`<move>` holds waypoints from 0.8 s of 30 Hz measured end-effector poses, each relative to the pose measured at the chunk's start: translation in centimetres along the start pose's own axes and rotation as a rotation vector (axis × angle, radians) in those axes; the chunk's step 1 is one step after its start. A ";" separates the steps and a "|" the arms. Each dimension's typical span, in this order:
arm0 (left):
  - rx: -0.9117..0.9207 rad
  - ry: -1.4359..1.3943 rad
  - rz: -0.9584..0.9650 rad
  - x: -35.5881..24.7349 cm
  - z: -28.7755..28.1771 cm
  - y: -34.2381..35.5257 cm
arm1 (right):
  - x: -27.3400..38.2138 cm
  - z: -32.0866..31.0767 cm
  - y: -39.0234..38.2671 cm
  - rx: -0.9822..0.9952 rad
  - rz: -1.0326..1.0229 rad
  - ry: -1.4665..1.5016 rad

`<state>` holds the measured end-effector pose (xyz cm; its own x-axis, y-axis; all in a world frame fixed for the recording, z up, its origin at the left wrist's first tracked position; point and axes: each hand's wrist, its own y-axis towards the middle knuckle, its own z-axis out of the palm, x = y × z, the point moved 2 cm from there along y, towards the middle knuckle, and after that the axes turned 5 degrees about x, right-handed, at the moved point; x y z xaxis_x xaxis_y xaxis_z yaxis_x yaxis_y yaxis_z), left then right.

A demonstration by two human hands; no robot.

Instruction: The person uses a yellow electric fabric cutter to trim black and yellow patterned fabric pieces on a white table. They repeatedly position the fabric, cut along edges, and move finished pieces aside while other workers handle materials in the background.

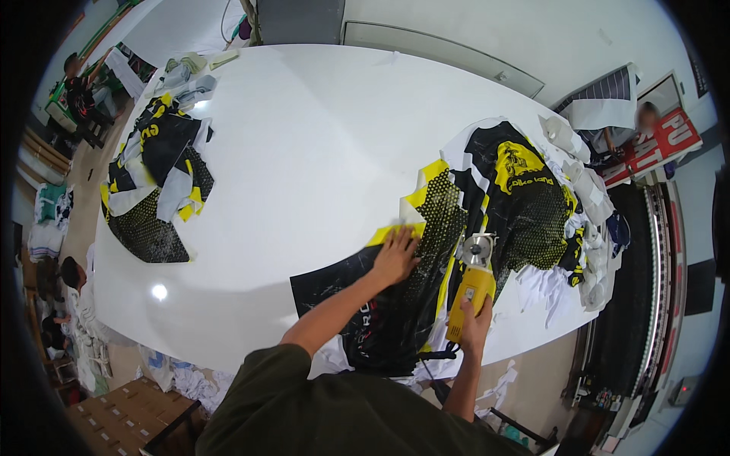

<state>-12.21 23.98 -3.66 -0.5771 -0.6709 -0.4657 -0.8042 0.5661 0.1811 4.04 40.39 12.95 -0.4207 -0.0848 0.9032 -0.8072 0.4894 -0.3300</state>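
Right grip (477, 323) closed round one yellow cutter (470, 287), left grip (395, 256) spread open, resting on the black-and-yellow fabric (395, 304) just left of that cutter! If the fabric bunches at the cutter's round blade (477, 249), I reckon it could snag or stray. Counting outward: two grips, one cutter, one blade and, well left of the cutter, one fabric pile (156, 171) on one white desk (304, 152)

My feed shows a garment workshop.
White tabletop (304, 152), printed fabric panels (435, 220), yellow rotary cutter (473, 292), white cloth scraps (201, 387).
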 end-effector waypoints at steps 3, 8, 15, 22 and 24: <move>0.038 0.058 -0.013 6.0 -1.2 5.3 | -1.0 0.4 1.4 -0.025 -0.024 -0.002; -0.288 0.271 -0.739 29.6 -11.6 4.9 | -1.4 2.4 2.7 0.048 -0.027 -0.031; -0.245 0.485 -1.414 42.5 -22.6 -15.4 | -3.3 6.6 6.9 0.139 -0.029 -0.025; -0.394 0.315 -0.776 25.5 -20.6 -22.4 | -2.4 15.9 10.3 0.435 -0.063 0.221; -0.371 0.106 -0.726 22.2 -19.0 -24.2 | -2.6 19.3 11.1 0.505 -0.052 0.325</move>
<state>-8.24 -13.74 -2.00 0.1093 -0.8614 -0.4960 -0.9665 -0.2088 0.1496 -11.80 29.24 1.62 -0.2916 0.2112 0.9329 -0.9536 0.0119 -0.3008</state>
